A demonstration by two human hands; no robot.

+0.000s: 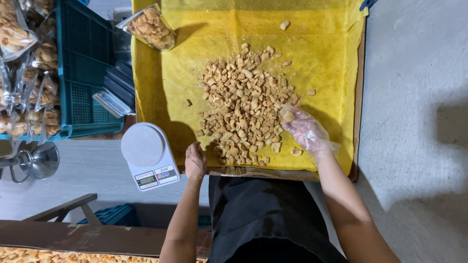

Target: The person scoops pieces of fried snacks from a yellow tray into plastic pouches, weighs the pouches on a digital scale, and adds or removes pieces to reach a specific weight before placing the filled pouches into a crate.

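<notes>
A knobbly golden snack piece (287,116) is pinched in the crinkly-gloved right hand (305,130) at the heap's (243,104) right edge; the bare left hand (195,161), loosely curled and empty, is rested below-left of the heap.

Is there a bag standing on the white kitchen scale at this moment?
No, the round platform of the white scale is bare; the one filled clear bag near the tray lies on the yellow sheet at its far left corner.

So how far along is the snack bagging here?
Done: filled clear bags stand in the green crate, and one more filled bag lies on the yellow sheet. In hand: the gloved right hand picks up pieces; the bare left hand rests at the tray edge. Left: a big loose pile, and the scale is bare.
</notes>
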